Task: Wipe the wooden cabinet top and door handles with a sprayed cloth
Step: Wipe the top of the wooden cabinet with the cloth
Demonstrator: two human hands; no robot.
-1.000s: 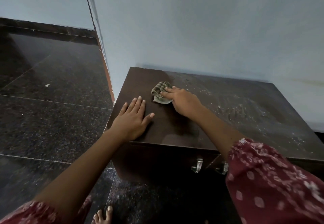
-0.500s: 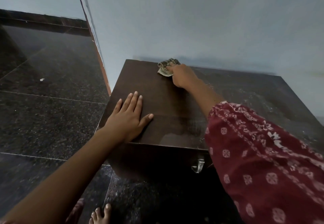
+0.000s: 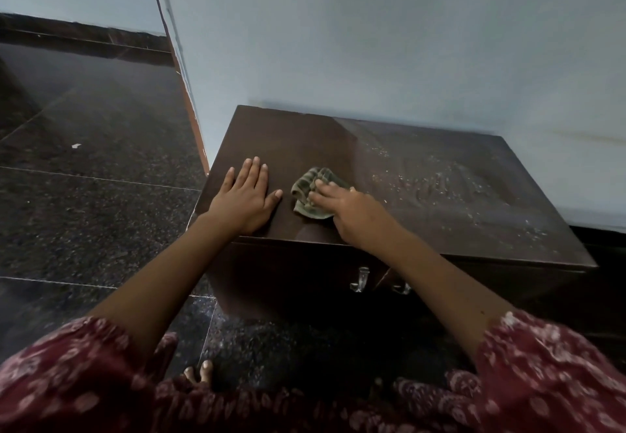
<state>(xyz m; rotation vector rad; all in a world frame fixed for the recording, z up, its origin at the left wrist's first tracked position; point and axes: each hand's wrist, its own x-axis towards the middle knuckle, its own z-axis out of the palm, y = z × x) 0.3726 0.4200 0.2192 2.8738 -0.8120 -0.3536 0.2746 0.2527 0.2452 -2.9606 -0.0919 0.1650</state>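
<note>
Cabinet top (image 3: 440, 195): right hand (image 3: 352, 211) presses cloth (image 3: 306, 192) near front edge.

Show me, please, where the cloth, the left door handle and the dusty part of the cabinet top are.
cloth (image 3: 306, 189): head view, on its bunched folds left of the right hand.
left door handle (image 3: 361, 279): head view, on its metal middle.
dusty part of the cabinet top (image 3: 450, 192): head view, on the speckled unwiped right half.

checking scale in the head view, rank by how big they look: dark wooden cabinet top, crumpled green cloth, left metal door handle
1. Dark wooden cabinet top, by far the largest.
2. Crumpled green cloth, partly under the right hand.
3. Left metal door handle, smallest.
</note>
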